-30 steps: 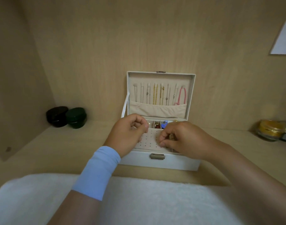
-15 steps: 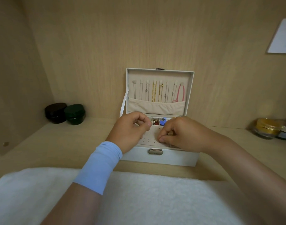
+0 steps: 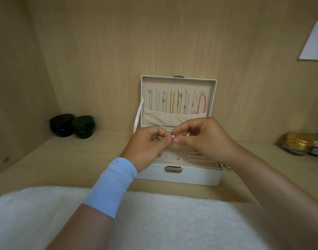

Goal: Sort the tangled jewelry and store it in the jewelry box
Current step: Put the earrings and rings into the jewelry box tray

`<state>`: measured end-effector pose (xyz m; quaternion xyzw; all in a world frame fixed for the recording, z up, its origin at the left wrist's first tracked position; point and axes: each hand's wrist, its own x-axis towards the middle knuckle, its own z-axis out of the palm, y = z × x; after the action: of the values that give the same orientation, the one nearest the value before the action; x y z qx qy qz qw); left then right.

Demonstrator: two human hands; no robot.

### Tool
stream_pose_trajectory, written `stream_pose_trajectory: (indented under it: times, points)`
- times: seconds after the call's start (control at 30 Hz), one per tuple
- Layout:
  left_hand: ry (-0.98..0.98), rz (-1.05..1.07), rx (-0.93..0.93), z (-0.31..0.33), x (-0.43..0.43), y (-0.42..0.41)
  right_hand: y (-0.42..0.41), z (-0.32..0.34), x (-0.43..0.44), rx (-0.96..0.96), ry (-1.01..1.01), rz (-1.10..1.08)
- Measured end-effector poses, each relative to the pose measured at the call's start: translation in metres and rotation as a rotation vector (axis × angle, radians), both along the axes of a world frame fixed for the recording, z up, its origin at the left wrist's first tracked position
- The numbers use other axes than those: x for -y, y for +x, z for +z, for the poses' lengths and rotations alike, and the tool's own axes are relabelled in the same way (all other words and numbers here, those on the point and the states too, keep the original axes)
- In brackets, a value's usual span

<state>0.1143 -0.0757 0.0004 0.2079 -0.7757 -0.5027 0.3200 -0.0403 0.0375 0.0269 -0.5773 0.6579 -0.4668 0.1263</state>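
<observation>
**A home dressing nook**

Pale wood panelling (image 3: 154, 33) is closing in a matching counter (image 3: 64, 165) at the back and sides, like a built-in alcove at home. An open white jewelry box (image 3: 178, 176) is standing by the back edge. Dark jars (image 3: 71, 126) and a gold-lidded jar (image 3: 297, 143) are sitting in the far corners, and a fluffy white cloth (image 3: 163, 222) is lying along the near edge.

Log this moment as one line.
left hand: pinches small earring | right hand: pinches same earring | jewelry box: open, below hands
</observation>
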Motion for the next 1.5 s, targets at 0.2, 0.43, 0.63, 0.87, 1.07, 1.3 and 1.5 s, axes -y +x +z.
stream_pose_trajectory:
  times: [0.2, 0.43, 0.63, 0.87, 1.07, 1.3, 1.5]
  points:
    - [0.013, -0.010, -0.017, 0.003, 0.001, 0.002, -0.001, -0.002, 0.000, 0.031, -0.013, 0.037]
    - [-0.023, 0.001, -0.002, 0.000, 0.001, 0.000, -0.001, -0.004, 0.002, 0.015, -0.002, 0.002]
    - [-0.262, 0.008, 0.210, 0.002, 0.007, 0.011, -0.001, -0.006, 0.000, -0.196, 0.110, -0.002]
    - [-0.449, -0.014, 0.413, 0.007, 0.007, 0.020, 0.008, -0.004, -0.001, -0.667, 0.252, -0.024]
    - [-0.495, -0.027, 0.438, 0.006, 0.007, 0.018, 0.011, 0.000, -0.003, -0.780, 0.277, -0.021]
    - [-0.492, -0.023, 0.441, 0.004, 0.008, 0.018, 0.019, -0.002, -0.002, -0.905, 0.318, -0.039]
    - [-0.504, -0.005, 0.437, 0.003, 0.006, 0.016, 0.018, 0.002, 0.000, -0.772, 0.366, -0.075]
